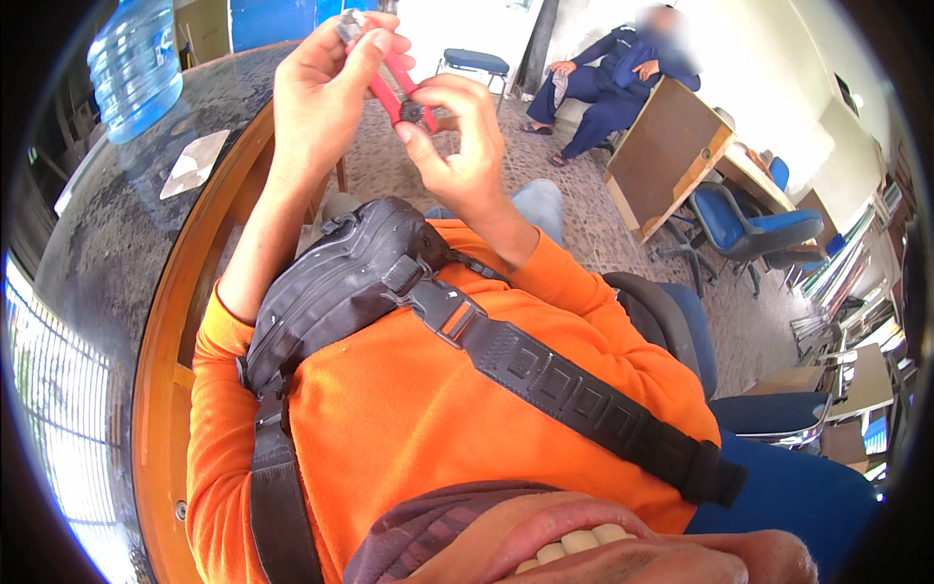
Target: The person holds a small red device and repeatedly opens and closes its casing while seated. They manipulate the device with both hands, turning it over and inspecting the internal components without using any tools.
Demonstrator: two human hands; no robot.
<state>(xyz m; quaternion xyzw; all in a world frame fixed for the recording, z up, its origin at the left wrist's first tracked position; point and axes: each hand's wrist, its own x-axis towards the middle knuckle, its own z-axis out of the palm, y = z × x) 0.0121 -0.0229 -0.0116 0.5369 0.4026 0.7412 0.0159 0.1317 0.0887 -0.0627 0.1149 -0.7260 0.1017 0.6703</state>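
Observation:
A red object with two narrow arms [385, 95] is raised in front of me at the top of the view. Its arms meet at a black toothed knob [413, 112], and a silvery grey piece [348, 27] shows at the upper end. I cannot tell its exact kind. My left hand [316, 102] is closed on the upper end, thumb pressed near the grey piece. Around the knob end, the thumb and fingers of my right hand [465, 141] are closed. My fingers cover parts of the object. A black bag [336, 287] is strapped across my orange top, below both hands.
To my left stands a dark-topped table [117, 234] with a wooden edge, bearing a large blue water bottle [136, 73] and a paper sheet [195, 164]. A seated person [618, 78] is at the far right, near a wooden desk [662, 156] and blue chair [739, 219].

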